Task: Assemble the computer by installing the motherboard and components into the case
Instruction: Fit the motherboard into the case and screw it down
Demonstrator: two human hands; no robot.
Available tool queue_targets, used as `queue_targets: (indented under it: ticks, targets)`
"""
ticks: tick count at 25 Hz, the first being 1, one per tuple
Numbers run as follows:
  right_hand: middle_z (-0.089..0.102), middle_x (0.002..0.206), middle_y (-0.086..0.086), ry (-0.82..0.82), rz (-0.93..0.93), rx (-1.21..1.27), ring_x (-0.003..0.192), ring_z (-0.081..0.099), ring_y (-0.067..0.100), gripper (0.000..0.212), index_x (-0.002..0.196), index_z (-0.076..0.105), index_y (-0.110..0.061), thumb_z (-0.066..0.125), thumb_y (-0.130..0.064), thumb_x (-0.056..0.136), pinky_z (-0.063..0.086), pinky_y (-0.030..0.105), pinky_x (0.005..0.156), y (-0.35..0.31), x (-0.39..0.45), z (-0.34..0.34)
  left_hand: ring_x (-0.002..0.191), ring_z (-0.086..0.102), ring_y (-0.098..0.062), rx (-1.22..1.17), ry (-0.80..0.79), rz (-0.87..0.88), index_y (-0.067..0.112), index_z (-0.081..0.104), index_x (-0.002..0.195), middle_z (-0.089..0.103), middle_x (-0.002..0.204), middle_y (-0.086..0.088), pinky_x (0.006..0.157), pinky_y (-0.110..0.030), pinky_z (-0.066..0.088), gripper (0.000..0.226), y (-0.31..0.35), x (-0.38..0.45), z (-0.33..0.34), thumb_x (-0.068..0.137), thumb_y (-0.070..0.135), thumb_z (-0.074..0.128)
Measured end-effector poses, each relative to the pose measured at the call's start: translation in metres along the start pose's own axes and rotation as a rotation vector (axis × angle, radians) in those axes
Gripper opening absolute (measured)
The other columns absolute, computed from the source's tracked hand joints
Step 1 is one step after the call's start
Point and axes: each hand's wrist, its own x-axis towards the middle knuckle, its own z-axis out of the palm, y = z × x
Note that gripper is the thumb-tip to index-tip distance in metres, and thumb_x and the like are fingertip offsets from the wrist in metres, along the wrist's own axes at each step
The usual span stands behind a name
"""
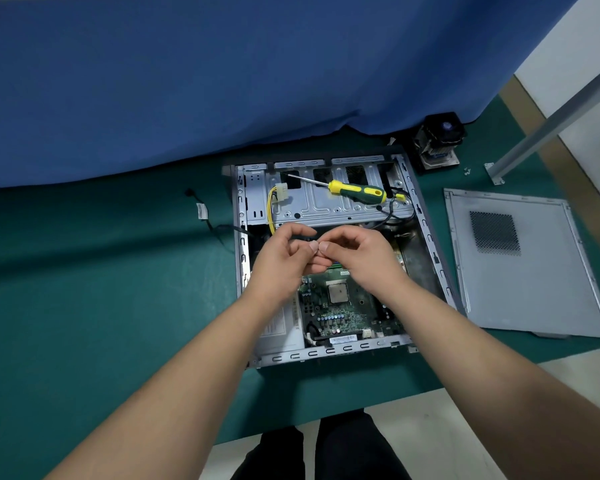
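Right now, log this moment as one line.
hands: fingertips together above case, contents unclear | motherboard: in case | screwdriver: on drive cage | side panel: off

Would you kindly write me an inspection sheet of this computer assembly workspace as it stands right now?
Surface: green mat on the table.
Job's things: open case lying flat; motherboard inside, processor uncovered; cooler fan outside, beyond the case; side panel lying to the right.
Clutter: screwdriver resting on the drive cage; small screws near the cooler.
Grippers: left hand and right hand meet above the case, fingertips pinched together; what they hold is too small to tell.
Cables: yellow power lead in the case; black cable on the mat.
Surroundings: blue cloth behind; metal post at right.
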Motion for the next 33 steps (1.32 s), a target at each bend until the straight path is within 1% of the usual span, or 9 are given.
queue_targets:
  ticks: [3,6,7,9,11,16,18,21,33]
  targets:
    - [0.077,0.088,-0.005,0.046,-0.037,-0.052,0.085,0.073,0.012,0.007,0.094,0.078,-0.024,0.075,-0.018,0.093,0.058,0.022,0.080,0.011,0.002,0.005,0.084,0.075,-0.018,0.274,0.011,0.105,0.018,0.061,0.112,0.076,0.086,-0.001,0.082,-0.034,0.061,0.011,-0.006,0.002,-0.011,0.104,0.011,0.057]
    - [0.075,0.086,-0.014,0.066,0.016,-0.195,0.081,0.069,0.001,0.007,0.088,0.078,-0.032,0.077,-0.026,0.092,0.050,0.012,0.074,0.031,0.013,0.002,0.101,0.062,-0.008,0.812,0.160,0.475,0.020,0.067,0.112,0.068,0.105,0.010,0.093,-0.018,0.045,0.015,-0.009,0.008,-0.037,0.101,0.014,0.058]
    - [0.074,0.084,-0.016,0.042,0.032,-0.267,0.081,0.067,-0.002,0.008,0.087,0.077,-0.033,0.076,-0.027,0.092,0.049,0.012,0.072,0.039,0.020,0.001,0.112,0.057,-0.012,0.946,0.193,0.552,0.018,0.067,0.116,0.066,0.115,0.007,0.100,-0.021,0.041,0.019,-0.010,0.012,-0.044,0.101,0.012,0.057]
    - [0.072,0.083,-0.020,-0.033,0.029,-0.392,0.079,0.063,-0.010,0.007,0.087,0.076,-0.033,0.075,-0.029,0.093,0.045,0.014,0.071,0.055,0.035,0.007,0.140,0.042,-0.021,1.169,0.191,0.516,0.018,0.062,0.133,0.056,0.146,0.001,0.119,-0.037,0.029,0.032,-0.013,0.022,-0.052,0.102,0.014,0.054]
    - [0.073,0.088,-0.017,-0.088,-0.020,-0.485,0.078,0.062,-0.009,0.006,0.093,0.079,-0.027,0.074,-0.031,0.093,0.046,0.021,0.073,0.068,0.056,0.018,0.153,0.026,-0.022,1.327,0.169,0.424,0.022,0.050,0.148,0.032,0.166,0.005,0.127,-0.040,0.014,0.044,-0.017,0.031,-0.052,0.103,0.020,0.050]
    - [0.071,0.116,0.018,-0.112,-0.065,-0.899,0.103,0.066,0.035,0.030,0.121,0.072,-0.014,0.060,-0.032,0.100,0.052,0.033,0.082,0.099,0.111,0.037,0.150,0.032,-0.019,1.359,0.222,0.475,0.023,0.051,0.147,0.028,0.167,0.007,0.125,-0.036,0.012,0.045,-0.026,0.039,-0.056,0.102,0.021,0.049]
    - [0.066,0.130,0.016,-0.133,-0.136,-0.919,0.113,0.062,0.036,0.030,0.128,0.069,-0.022,0.056,-0.029,0.102,0.049,0.031,0.088,0.107,0.121,0.038,0.148,0.033,-0.016,1.371,0.247,0.487,0.024,0.054,0.145,0.029,0.167,0.009,0.124,-0.034,0.012,0.043,-0.028,0.041,-0.056,0.103,0.023,0.049]
    - [0.067,0.130,0.009,-0.151,-0.231,-0.880,0.116,0.060,0.032,0.026,0.122,0.072,-0.026,0.058,-0.023,0.101,0.050,0.033,0.095,0.114,0.127,0.040,0.144,0.034,-0.014,1.384,0.271,0.495,0.027,0.056,0.143,0.029,0.166,0.011,0.121,-0.031,0.014,0.041,-0.030,0.043,-0.055,0.102,0.025,0.051]
    - [0.068,0.113,0.014,-0.100,-0.329,-1.048,0.101,0.064,0.036,0.020,0.103,0.069,-0.019,0.057,-0.034,0.097,0.055,0.038,0.087,0.114,0.126,0.049,0.142,0.038,-0.013,1.405,0.286,0.500,0.033,0.056,0.142,0.029,0.165,0.018,0.121,-0.030,0.015,0.042,-0.033,0.049,-0.061,0.101,0.028,0.052]
